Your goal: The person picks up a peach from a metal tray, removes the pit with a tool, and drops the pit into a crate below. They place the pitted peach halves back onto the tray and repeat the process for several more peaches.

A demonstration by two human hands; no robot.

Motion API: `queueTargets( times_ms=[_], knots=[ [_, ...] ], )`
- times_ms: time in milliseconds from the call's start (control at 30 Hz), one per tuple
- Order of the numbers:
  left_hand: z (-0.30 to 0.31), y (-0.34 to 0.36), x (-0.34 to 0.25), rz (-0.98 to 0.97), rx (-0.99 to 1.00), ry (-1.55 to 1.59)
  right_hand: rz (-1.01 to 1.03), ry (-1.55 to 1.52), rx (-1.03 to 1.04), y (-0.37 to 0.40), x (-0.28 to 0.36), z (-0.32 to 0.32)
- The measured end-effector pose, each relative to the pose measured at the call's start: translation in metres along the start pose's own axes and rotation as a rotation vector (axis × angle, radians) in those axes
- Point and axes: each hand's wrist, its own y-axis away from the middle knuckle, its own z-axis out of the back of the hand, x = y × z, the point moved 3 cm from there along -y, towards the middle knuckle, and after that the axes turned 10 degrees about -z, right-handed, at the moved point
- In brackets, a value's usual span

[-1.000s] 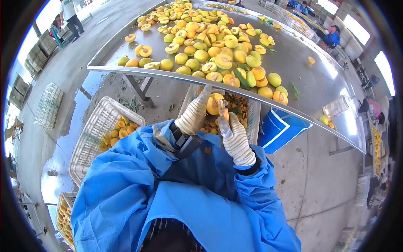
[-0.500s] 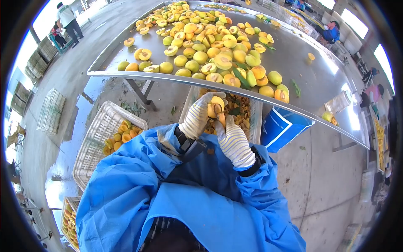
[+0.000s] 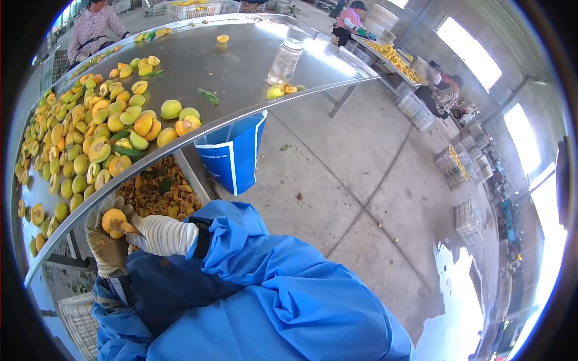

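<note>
My left hand (image 3: 107,240), in a stained work glove, is closed around a cut yellow peach (image 3: 113,220) below the table's edge. My right hand (image 3: 161,234), in a striped knit glove, meets it from the right with its fingers pinched. A small orange-brown piece shows between the fingertips and the peach; I cannot make out what it is. Under the hands stands a crate (image 3: 194,180) of brown-orange peach scraps (image 3: 161,195). Many halved and whole peaches (image 3: 99,147) lie on the metal table (image 3: 205,60) just beyond.
A blue bag (image 3: 232,159) stands beside the crate. On the table are a clear plastic jar (image 3: 284,63) and a green leaf (image 3: 208,96). Another crate (image 3: 78,322) sits at lower left. People work at the far side and at a table (image 3: 391,57) behind.
My view has swung to the right, so the table and both hands appear further left. The peach stays in my left hand, with my right hand still against it.
</note>
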Motion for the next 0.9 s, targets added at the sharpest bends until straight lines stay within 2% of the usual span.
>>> queueTargets(
  times_ms=[33,100,133,167,233,267,400,433,500,533,567,600,633,667,733,767,833,900],
  knots=[
    [0.004,0.002,0.004,0.051,-0.044,0.003,-0.035,0.066,0.018,0.003,0.003,0.001],
    [0.01,0.002,0.01,0.202,-0.152,0.076,0.091,-0.166,-0.07,-0.016,-0.027,-0.047],
    [0.01,0.002,0.011,0.303,-0.215,0.143,0.155,-0.281,-0.114,-0.017,-0.022,-0.048],
    [0.006,0.001,0.008,0.275,-0.258,0.101,-0.033,-0.45,0.069,-0.015,-0.028,-0.051],
    [-0.004,0.002,0.001,0.219,-0.343,0.01,-0.414,-0.781,0.441,0.014,0.012,-0.02],
    [-0.003,0.005,0.0,0.12,-0.225,-0.068,-0.42,-0.871,0.517,0.015,0.011,-0.022],
    [0.002,0.004,-0.002,-0.023,-0.105,-0.145,-0.474,-1.273,0.792,0.016,0.019,-0.019],
    [0.006,0.004,0.003,-0.062,-0.074,-0.177,-0.482,-1.305,0.801,0.016,0.018,-0.019],
    [0.01,0.003,0.004,0.0,-0.087,-0.108,-0.501,-1.371,0.825,0.015,0.017,-0.023],
    [0.007,-0.001,0.002,0.101,-0.134,-0.007,-0.5,-1.35,0.788,0.017,0.021,-0.022],
    [0.002,-0.003,0.0,0.199,-0.184,0.095,-0.445,-1.222,0.677,0.015,0.017,-0.027],
    [-0.005,0.0,-0.004,0.269,-0.237,0.006,-0.389,-1.096,0.571,0.012,0.011,-0.034],
    [-0.013,-0.002,0.001,0.163,-0.316,-0.052,-0.327,-0.968,0.463,0.01,0.009,-0.036],
    [-0.012,-0.002,0.004,0.228,-0.302,-0.029,-0.38,-0.978,0.486,0.009,0.006,-0.036],
    [-0.005,-0.001,0.006,0.329,-0.235,0.017,-0.505,-1.201,0.677,0.011,0.009,-0.028],
    [-0.005,-0.001,0.004,0.296,-0.219,0.028,-0.575,-1.31,0.775,0.014,0.01,-0.024],
    [-0.016,-0.002,-0.005,0.231,-0.194,0.032,-0.531,-1.328,0.747,0.018,0.02,-0.014],
    [-0.019,-0.002,-0.008,0.391,-0.098,0.151,-0.589,-1.424,0.821,0.019,0.021,-0.011]
  ],
)
